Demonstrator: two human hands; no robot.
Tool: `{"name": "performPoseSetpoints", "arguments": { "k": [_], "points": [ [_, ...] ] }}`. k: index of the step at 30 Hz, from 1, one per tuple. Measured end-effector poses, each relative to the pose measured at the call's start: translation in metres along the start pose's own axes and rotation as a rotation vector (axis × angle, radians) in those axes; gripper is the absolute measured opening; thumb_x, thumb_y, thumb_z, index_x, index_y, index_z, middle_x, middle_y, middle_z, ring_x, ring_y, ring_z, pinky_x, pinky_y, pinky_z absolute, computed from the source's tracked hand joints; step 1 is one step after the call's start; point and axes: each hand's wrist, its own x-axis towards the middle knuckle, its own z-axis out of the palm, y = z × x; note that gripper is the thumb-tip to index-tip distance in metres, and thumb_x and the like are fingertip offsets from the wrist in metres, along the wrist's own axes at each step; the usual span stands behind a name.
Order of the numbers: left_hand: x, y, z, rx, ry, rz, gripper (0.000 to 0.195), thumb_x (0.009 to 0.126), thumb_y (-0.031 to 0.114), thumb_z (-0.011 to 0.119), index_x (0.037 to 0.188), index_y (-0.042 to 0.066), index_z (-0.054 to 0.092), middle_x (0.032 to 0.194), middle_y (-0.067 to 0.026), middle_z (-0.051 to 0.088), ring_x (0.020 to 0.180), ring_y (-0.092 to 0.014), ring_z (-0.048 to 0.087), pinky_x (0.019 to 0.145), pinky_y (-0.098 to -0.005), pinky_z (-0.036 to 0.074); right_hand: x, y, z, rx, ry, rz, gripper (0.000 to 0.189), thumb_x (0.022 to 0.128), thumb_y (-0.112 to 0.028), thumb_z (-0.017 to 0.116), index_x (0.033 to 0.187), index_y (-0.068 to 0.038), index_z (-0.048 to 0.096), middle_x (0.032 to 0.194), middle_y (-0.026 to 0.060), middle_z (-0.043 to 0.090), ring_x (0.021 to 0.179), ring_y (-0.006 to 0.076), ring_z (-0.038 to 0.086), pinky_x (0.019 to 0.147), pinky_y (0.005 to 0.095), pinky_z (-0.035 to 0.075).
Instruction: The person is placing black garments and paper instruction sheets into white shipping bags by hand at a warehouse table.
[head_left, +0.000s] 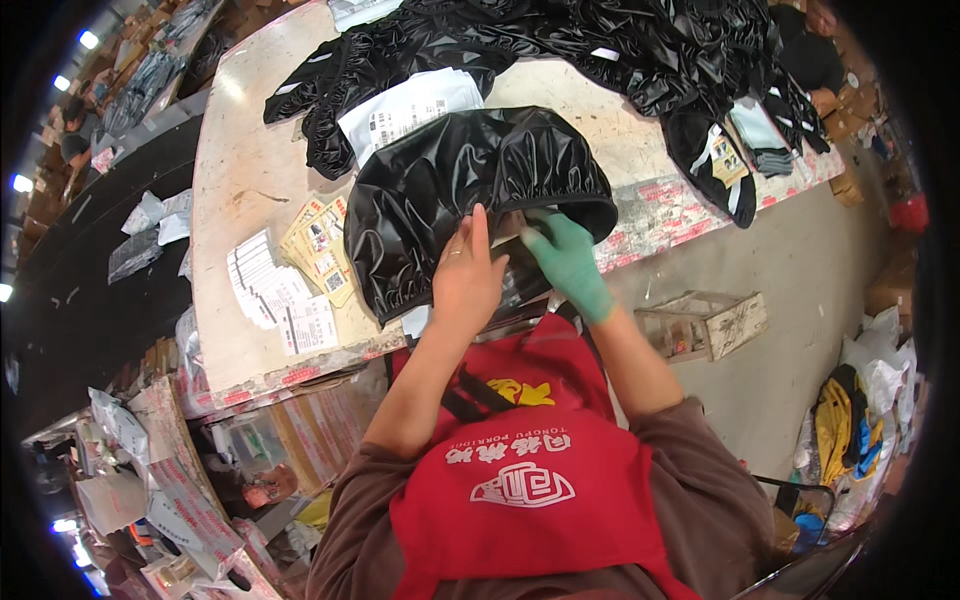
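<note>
A glossy black elastic-edged cover (427, 187) lies at the near edge of the worktable, in front of me. My bare left hand (471, 274) rests against its near side, fingers extended and pointing away from me. My right hand (562, 259), in a green glove, has its fingertips at the gathered opening; the fold hides what they touch. Behind the cover lie white printed sheets (412, 109). Left of it are yellow printed cards (319, 244) and a fanned stack of white printed slips (259, 277).
More black covers (600, 37) are heaped across the table's far side. Clear plastic bags (757, 127) lie at the right. A black conveyor belt (97, 240) carrying parcels runs along the left. A wooden stool (705, 322) stands on the floor at right. Other people are beyond the table.
</note>
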Motion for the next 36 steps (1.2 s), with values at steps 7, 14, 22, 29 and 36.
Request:
{"name": "performPoseSetpoints", "arguments": {
  "k": [7, 14, 22, 29, 36],
  "points": [
    [0.013, 0.029, -0.011, 0.25, -0.063, 0.13, 0.078, 0.083, 0.046, 0.074, 0.151, 0.023, 0.044, 0.132, -0.0267, 0.055, 0.122, -0.038, 0.053, 0.104, -0.0483, 0.041, -0.012, 0.055, -0.071, -0.319, 0.406, -0.063, 0.048, 0.093, -0.015, 0.07, 0.134, 0.003, 0.054, 0.12, 0.0161, 0.064, 0.109, 0.0263, 0.061, 0.097, 0.0375, 0.047],
    [0.017, 0.03, 0.004, 0.405, -0.215, 0.063, 0.06, 0.084, 0.056, 0.066, 0.132, 0.02, 0.062, 0.133, -0.022, 0.053, 0.127, -0.036, 0.045, 0.105, -0.0545, 0.031, 0.029, -0.047, -0.021, -0.002, 0.126, -0.509, 0.04, 0.097, -0.019, 0.056, 0.133, -0.002, 0.057, 0.131, 0.0178, 0.06, 0.123, 0.0344, 0.056, 0.107, 0.045, 0.041],
    [-0.052, -0.015, -0.095, 0.01, 0.201, -0.006, 0.045, 0.073, 0.016, 0.081, 0.114, 0.003, 0.067, 0.123, -0.0158, 0.06, 0.123, -0.038, 0.049, 0.106, -0.0508, 0.037, 0.023, -0.019, 0.015, -0.433, -0.379, -0.57, 0.062, 0.089, -0.043, 0.063, 0.145, -0.018, 0.051, 0.139, 0.0163, 0.057, 0.136, 0.0371, 0.046, 0.115, 0.0538, 0.028],
    [-0.063, -0.048, -0.085, -0.562, 0.323, -0.399, 0.038, 0.07, 0.003, 0.078, 0.107, 0.001, 0.069, 0.117, -0.0193, 0.064, 0.111, -0.034, 0.06, 0.1, -0.0413, 0.045, 0.011, -0.045, 0.02, -0.616, -0.412, -0.578, 0.08, 0.077, -0.059, 0.07, 0.146, -0.024, 0.05, 0.144, 0.017, 0.052, 0.139, 0.0382, 0.04, 0.115, 0.0566, 0.026],
    [0.019, 0.001, -0.062, 0.016, -0.266, 0.267, 0.044, 0.091, 0.037, 0.064, 0.129, 0.015, 0.066, 0.149, -0.0125, 0.051, 0.143, -0.037, 0.039, 0.114, -0.0635, 0.025, -0.056, -0.065, 0.022, -0.38, -0.369, -0.631, 0.047, 0.084, -0.036, 0.072, 0.123, -0.01, 0.065, 0.115, 0.013, 0.067, 0.107, 0.0331, 0.062, 0.093, 0.0465, 0.049]
  ]
}}
